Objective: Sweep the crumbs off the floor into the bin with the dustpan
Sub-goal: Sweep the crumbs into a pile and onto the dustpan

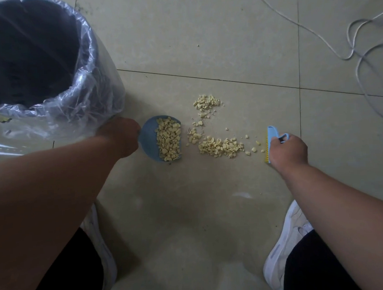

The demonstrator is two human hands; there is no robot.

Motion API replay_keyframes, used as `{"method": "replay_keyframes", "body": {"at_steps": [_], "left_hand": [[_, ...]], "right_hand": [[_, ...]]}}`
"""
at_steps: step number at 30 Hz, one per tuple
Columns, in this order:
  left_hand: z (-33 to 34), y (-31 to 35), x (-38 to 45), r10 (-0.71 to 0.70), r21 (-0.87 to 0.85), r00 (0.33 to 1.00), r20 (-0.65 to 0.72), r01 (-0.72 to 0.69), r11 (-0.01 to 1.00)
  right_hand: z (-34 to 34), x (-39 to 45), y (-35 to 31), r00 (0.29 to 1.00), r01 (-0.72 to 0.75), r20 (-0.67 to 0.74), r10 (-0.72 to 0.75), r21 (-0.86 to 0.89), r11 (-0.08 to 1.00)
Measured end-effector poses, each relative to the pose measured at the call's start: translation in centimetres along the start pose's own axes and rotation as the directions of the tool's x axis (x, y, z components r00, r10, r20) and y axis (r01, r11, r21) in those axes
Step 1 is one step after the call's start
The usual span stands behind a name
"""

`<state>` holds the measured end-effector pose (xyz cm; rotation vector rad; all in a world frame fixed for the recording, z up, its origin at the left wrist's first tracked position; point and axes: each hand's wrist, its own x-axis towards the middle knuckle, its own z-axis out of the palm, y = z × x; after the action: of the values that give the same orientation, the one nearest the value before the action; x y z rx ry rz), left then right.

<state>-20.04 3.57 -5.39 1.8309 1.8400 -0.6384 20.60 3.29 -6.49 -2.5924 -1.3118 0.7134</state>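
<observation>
A small blue dustpan [149, 139] lies on the tiled floor with a strip of pale yellow crumbs inside along its right lip. My left hand [121, 135] grips its handle, which the hand hides. More crumbs [217, 146] lie on the floor right of the pan, and a smaller heap [206, 103] sits farther back. My right hand [288, 149] grips a blue hand brush [270, 136] with yellow bristles, standing on the floor at the right end of the crumb trail. The dark bin [37, 53], lined with a clear plastic bag, stands at the upper left, close behind the dustpan.
A white cable [356, 54] loops over the floor tiles at the upper right. My two white shoes [286, 242] and dark trouser legs fill the lower corners. Bare tile lies between my feet and behind the crumbs.
</observation>
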Motion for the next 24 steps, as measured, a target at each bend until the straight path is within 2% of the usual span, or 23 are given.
{"method": "replay_keyframes", "body": {"at_steps": [9,15,24], "left_hand": [[1.4,0.1,1.3,-0.028,-0.043,0.998,0.047,0.030,0.999],[0.4,2.7,-0.2,-0.054,-0.122,0.996,0.066,0.062,0.991],[1.0,5.3,-0.4,-0.041,-0.125,0.997,0.067,0.049,0.991]], "right_hand": [[2.7,-2.3,-3.2,0.983,0.174,0.067,-0.173,-0.011,0.985],[3.6,-3.6,-4.8,0.985,0.143,0.089,-0.146,0.039,0.989],[4.7,-5.5,-6.6,0.982,0.138,0.120,-0.149,0.091,0.986]]}}
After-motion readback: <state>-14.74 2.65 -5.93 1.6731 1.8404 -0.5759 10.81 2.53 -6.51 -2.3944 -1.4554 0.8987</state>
